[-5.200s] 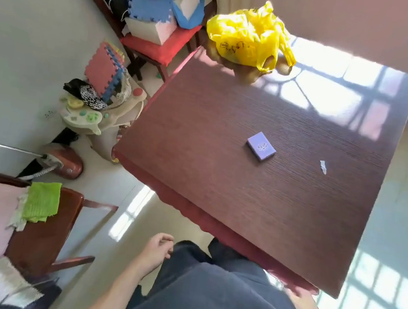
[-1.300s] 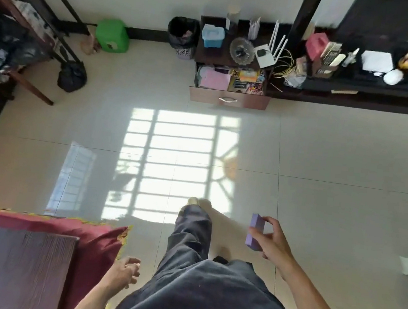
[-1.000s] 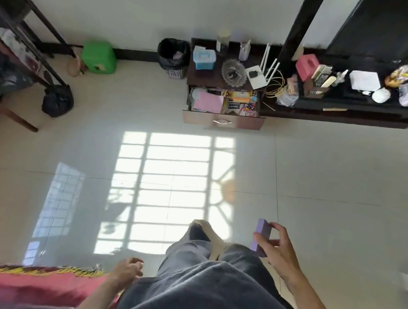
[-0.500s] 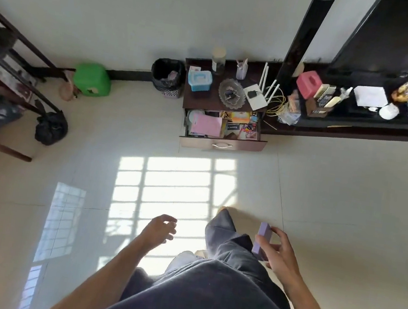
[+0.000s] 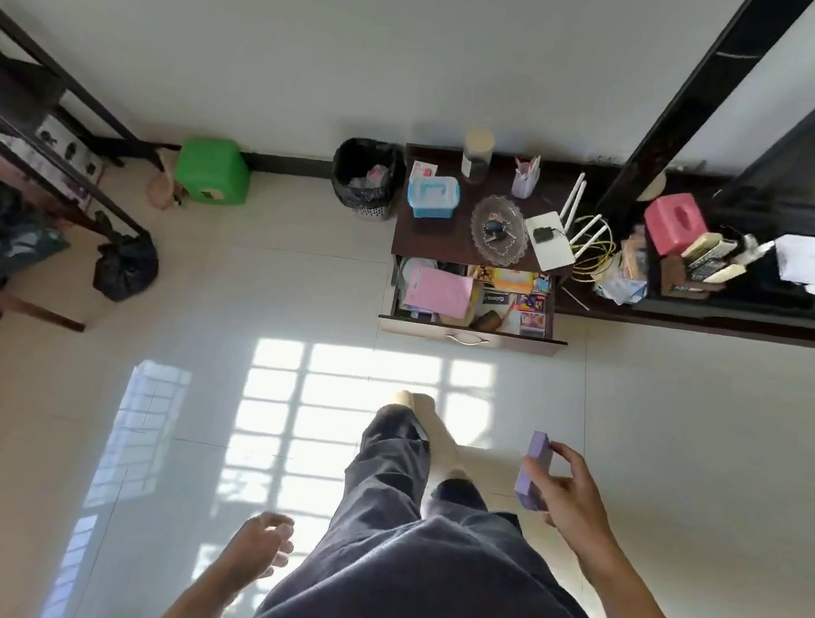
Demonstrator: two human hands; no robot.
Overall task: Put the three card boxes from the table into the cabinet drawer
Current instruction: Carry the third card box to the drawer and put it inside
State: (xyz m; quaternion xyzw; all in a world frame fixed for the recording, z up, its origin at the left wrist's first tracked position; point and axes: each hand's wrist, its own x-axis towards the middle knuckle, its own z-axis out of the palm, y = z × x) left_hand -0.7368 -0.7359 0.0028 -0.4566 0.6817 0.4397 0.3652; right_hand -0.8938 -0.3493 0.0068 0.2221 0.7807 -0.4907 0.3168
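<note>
A purple card box [image 5: 533, 471] stands on edge in my right hand [image 5: 570, 496], held by fingers and thumb at waist height over the tiled floor. Ahead by the wall, the dark cabinet [image 5: 436, 234] has its drawer [image 5: 469, 338] pulled out. The drawer holds a pink sheet and several colourful packs; I cannot tell whether other card boxes lie among them. My left hand [image 5: 260, 546] hangs low at my side with loosely curled fingers and nothing in it. The table is out of view.
A black waste bin [image 5: 367, 181] and a green stool [image 5: 213, 171] stand left of the cabinet. A long low shelf [image 5: 756, 318] with a pink tissue box runs to the right. A dark frame and a black bag [image 5: 126, 264] sit at left.
I have turned from the table and walked toward the cabinet with the purple box in my right hand. The drawer is nearer and larger in view; my left hand has swung back down.
</note>
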